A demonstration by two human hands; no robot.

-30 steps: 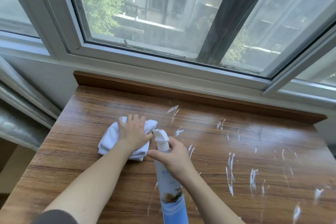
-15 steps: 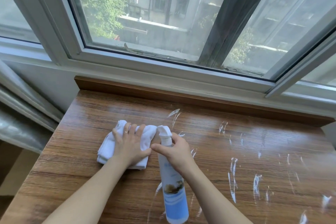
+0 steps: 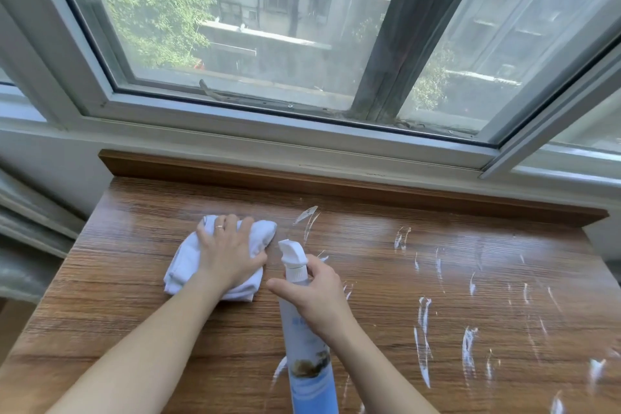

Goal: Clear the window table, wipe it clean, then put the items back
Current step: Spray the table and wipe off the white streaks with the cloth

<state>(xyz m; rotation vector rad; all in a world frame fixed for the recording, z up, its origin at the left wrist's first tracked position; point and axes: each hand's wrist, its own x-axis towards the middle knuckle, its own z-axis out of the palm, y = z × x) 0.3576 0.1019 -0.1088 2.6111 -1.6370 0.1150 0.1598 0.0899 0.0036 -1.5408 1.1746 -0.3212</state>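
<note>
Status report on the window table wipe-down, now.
Left hand pressing white cloth flat on table. Right hand gripping spray bottle. White foam streaks unwiped at right. Nothing in the way.

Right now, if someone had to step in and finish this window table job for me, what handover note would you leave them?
Left hand: pressed flat on the white cloth at the table's left-centre.
Right hand: grips the spray bottle around its neck, nozzle pointing toward the window.
Table: already cleared, no items on it in view.
Done: cleaner sprayed; white foam streaks lie across the centre and right side.
Left: wipe the streaks away with the cloth, covering the right side, set the bottle aside, then put the items back. They are out of view.
</note>
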